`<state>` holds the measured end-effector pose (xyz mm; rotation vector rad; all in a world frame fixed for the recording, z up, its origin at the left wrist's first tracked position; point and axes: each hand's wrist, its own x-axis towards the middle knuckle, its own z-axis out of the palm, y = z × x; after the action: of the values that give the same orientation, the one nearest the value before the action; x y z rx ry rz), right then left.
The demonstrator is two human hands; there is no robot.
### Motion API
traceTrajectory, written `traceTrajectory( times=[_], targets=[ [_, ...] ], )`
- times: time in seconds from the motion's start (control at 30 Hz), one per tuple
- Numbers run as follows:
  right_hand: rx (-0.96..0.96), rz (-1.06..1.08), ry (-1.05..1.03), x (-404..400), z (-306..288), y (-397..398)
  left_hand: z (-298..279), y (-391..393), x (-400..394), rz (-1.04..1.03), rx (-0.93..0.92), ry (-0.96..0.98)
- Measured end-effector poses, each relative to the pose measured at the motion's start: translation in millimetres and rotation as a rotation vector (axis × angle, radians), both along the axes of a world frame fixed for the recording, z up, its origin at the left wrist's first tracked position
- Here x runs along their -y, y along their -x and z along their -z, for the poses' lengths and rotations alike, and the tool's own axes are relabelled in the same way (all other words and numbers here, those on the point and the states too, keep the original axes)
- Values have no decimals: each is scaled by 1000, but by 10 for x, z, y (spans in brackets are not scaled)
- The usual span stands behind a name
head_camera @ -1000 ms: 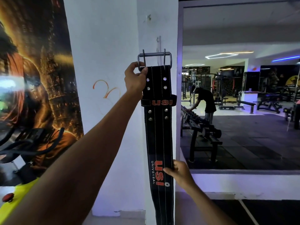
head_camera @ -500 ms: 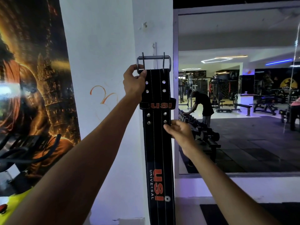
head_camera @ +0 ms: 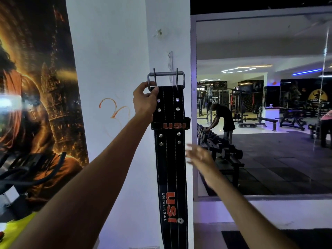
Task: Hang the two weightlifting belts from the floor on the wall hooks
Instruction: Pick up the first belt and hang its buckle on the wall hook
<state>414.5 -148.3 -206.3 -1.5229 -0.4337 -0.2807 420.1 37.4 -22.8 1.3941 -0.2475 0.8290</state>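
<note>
Left hand [head_camera: 145, 99] pinches the belt [head_camera: 170, 159] by its buckle [head_camera: 166, 78] under the hook [head_camera: 170, 62]; right hand [head_camera: 199, 157], spread, hovers right; next, lift buckle onto hook

Belt [head_camera: 170, 159]: black leather, white stitching lines running lengthwise, silver rivets in pairs, orange "USI" on keeper loop and again lower down with white "UNIVERSAL" beside it. Hangs vertical, flat against white pillar, lower end running out of view at bottom. Grey metal two-prong buckle [head_camera: 166, 79] at top, prongs pointing up, level with lower end of wall hook [head_camera: 170, 66]; whether buckle bar sits on hook cannot be told. Second belt not visible.
</note>
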Motion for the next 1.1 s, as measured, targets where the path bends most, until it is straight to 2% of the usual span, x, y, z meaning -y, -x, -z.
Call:
traceTrajectory(
  times=[0.07, 0.13, 0.27, 0.4, 0.63, 0.87, 1.03, 1.1],
  targets=[
    [103, 56, -59, -1, -580, -45, 21, -12, 4, 3, 4, -4],
    [161, 33, -34, 18, -1026, -114, 14, -13, -48, -49, 5, 11],
    [38, -107, -85, 56, -1464, -197, 3, -34, -253, -103, 25, 32],
    [124, -57, -22, -166, -1748, -200, 142, -73, -258, -53, 3, 40],
    [234, 166, -15, -408, -1853, -323, 292, -122, -36, 25, -15, 4],
    [317, 226, -116, -378, -1900, -329, 298, -55, -62, 156, -19, 24],
    [308, 260, -160, -425, -1846, -333, 923, 3, -90, 210, -145, -39],
    [294, 265, -158, -450, -1791, -361, 1210, 52, -55, 239, -160, -2]
  ],
)
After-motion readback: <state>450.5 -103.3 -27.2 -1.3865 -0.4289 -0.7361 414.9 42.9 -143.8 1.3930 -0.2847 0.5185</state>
